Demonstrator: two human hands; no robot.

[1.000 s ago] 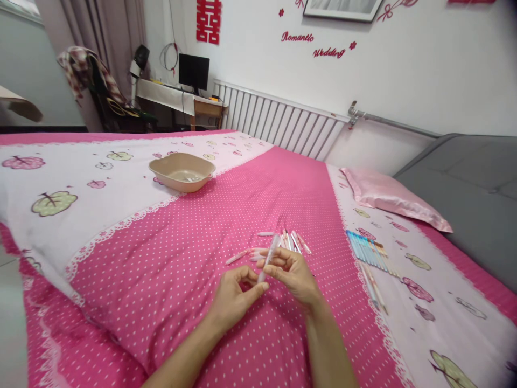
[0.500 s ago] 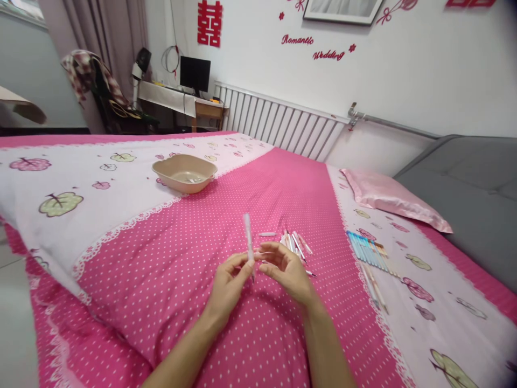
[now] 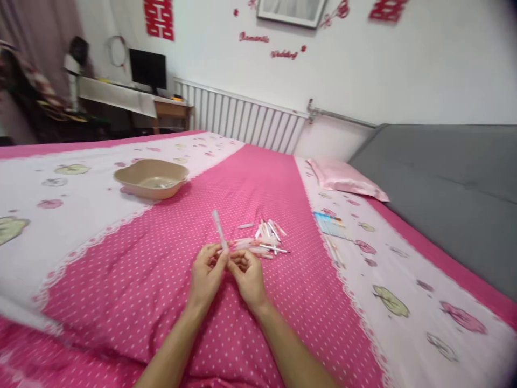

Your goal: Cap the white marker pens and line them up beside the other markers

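"Both hands have come together since half a second ago, because the right hand [image 3: 249, 280] moved in next to the left hand [image 3: 204, 277]. The person's head has turned a bit to the right, too."

"What is the left hand doing?"

"Its fingers pinch a pale pen [image 3: 218, 226] near the bottom. The pen sticks up above the hands and leans to the left."

"And the right hand?"

"Its fingers are curled, right by the low end of the pen. It is too blurry to tell if they pinch it."

"What is near them?"

"A messy heap of pink and white pens [image 3: 269, 240] lies on the bed [image 3: 161, 258], just past the right hand. One pale pen [image 3: 246, 226] lies at the heap's left side."

"Anything more?"

"Off to the right, on the white part, there is a row of mostly blue pens [image 3: 333, 223], with a few loose pens [image 3: 336, 253] beside it. A tan tub [image 3: 149, 178] sits farther back on the left, with something small and shiny inside."
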